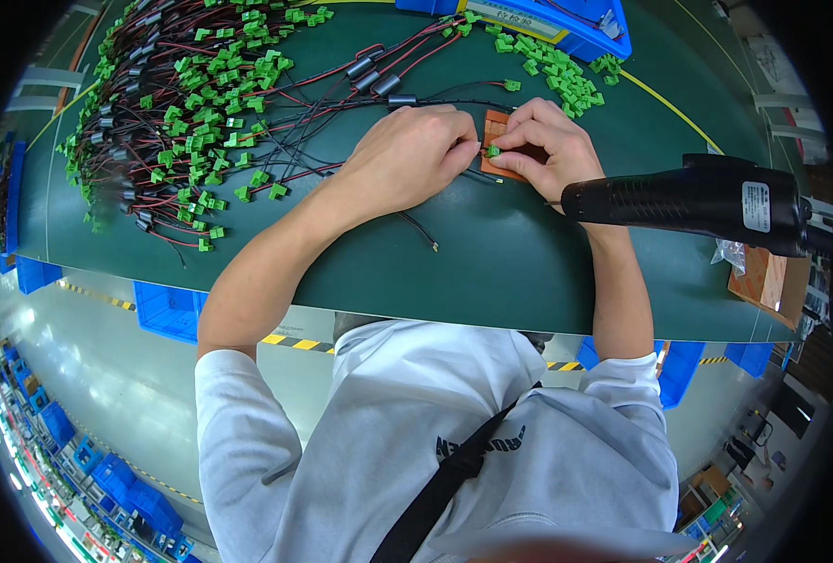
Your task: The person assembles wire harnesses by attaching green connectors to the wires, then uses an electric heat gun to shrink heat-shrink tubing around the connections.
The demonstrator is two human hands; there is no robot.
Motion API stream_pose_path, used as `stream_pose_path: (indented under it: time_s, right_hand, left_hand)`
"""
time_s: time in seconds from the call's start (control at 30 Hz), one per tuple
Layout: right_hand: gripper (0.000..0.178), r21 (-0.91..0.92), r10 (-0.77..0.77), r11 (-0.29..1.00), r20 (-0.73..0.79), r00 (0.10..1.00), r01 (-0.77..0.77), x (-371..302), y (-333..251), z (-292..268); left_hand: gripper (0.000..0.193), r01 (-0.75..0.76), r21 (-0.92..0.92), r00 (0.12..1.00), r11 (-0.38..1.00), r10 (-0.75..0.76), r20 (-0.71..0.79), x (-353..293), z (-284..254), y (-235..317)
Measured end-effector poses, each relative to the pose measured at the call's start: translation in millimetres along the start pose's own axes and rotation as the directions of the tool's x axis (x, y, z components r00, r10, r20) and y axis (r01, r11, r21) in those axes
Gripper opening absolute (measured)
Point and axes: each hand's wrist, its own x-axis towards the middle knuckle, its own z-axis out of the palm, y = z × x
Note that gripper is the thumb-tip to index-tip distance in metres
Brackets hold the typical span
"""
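Both hands meet over the small brown block [503,141]: the left hand [412,150] pinches a wire end, the right hand [548,141] clamps a green plug [493,150] against it. Steadying the plug there seems wise. A wire heap [182,103] lies left, a black tool [689,202] right.

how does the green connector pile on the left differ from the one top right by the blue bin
The left pile is much larger and its green connectors are fitted to red and black wires in a tangle. The right pile is small, with loose connectors and no wires, beside the blue bin. Both lie on the dark green table.
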Motion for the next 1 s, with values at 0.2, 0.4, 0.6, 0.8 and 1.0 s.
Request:
stream_pose_path:
  time_s: [0.2,0.4,0.6,0.8,1.0]
  right_hand:
    - [0.018,-0.081,-0.088,0.993,0.033,0.996,0.090,-0.2,5.0,-8.7]
    - [0.085,0.867,0.206,0.483,-0.252,0.946,0.126,-10.2,-7.2,-51.2]
    - [0.085,0.620,-0.199,0.591,-0.507,0.838,0.516,-26.6,-33.0,-58.9]
    - [0.052,0.542,-0.102,0.707,-0.558,0.824,0.454,2.4,-53.6,-45.2]
    - [0.027,0.628,0.081,0.708,-0.525,0.847,0.322,27.5,-70.5,-18.3]
  left_hand:
    - [0.019,0.003,0.048,1.000,0.999,-0.004,0.028,1.3,0.2,0.7]
    - [0.018,0.036,0.033,0.999,0.999,-0.038,0.037,0.9,-1.2,-0.4]
    - [0.017,-0.022,0.065,0.999,0.998,0.019,0.050,2.7,1.9,-1.5]
    - [0.018,0.022,0.092,0.999,0.995,-0.027,0.047,5.2,2.6,-0.3]
    - [0.019,0.038,0.114,0.999,0.993,-0.038,-0.002,3.0,6.8,0.2]
